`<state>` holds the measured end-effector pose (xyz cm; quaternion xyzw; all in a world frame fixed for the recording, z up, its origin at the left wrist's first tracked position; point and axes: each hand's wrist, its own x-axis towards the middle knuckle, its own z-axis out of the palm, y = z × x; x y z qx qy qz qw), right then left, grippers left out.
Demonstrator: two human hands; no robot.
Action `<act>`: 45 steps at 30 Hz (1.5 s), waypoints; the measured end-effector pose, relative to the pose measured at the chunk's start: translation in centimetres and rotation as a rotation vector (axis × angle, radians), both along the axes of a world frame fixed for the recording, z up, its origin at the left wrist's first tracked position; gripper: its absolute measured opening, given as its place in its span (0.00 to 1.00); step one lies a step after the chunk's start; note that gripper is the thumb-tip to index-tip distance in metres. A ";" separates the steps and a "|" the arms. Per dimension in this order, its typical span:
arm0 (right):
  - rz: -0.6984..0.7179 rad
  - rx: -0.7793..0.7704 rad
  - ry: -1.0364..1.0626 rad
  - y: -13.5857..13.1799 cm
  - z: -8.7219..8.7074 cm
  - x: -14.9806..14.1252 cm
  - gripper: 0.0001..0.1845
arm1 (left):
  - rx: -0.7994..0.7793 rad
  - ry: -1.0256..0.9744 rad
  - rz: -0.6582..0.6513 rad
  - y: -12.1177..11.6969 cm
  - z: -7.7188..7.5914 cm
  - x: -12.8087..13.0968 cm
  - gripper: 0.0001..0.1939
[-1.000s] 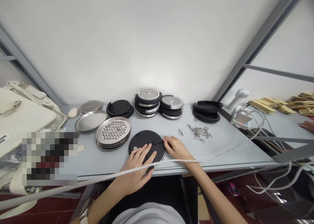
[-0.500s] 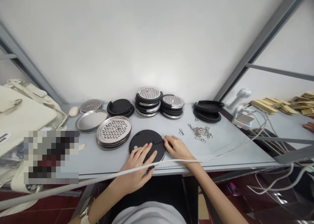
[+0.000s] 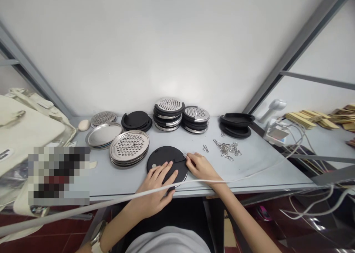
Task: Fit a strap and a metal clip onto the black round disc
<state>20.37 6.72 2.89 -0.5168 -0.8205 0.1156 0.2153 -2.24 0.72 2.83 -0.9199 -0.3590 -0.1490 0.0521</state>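
A round grater point(image 3: 159, 154) lies black side up near the table's front edge, a silver rim showing at its lower right. My left hand point(image 3: 157, 183) rests over its near part, fingers stretched and spread on the black face, thumb toward the front edge. At the right rim, my right hand point(image 3: 201, 167) is closed in a pinch on a small metal wire clip, mostly hidden by the fingertips. Similar clips point(image 3: 227, 149) lie in a loose heap to the right, with a single clip point(image 3: 205, 148) apart from them.
Perforated metal grater discs point(image 3: 130, 146) and plain metal discs point(image 3: 104, 134) are stacked left. Behind stand black plastic rings point(image 3: 136, 120), assembled stacks point(image 3: 168, 116) and more black parts point(image 3: 235, 126). A white cable point(image 3: 111, 200) crosses in front of my arms. A cream bag point(image 3: 30, 123) sits left.
Both hands keep nearly the same place on the grater, the right one still pinching at its rim. The whole view has shifted very slightly.
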 end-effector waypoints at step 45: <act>-0.020 -0.020 0.063 -0.1 0.1 0.0 0.16 | 0.010 0.019 0.023 0.0 -0.4 0.0 0.26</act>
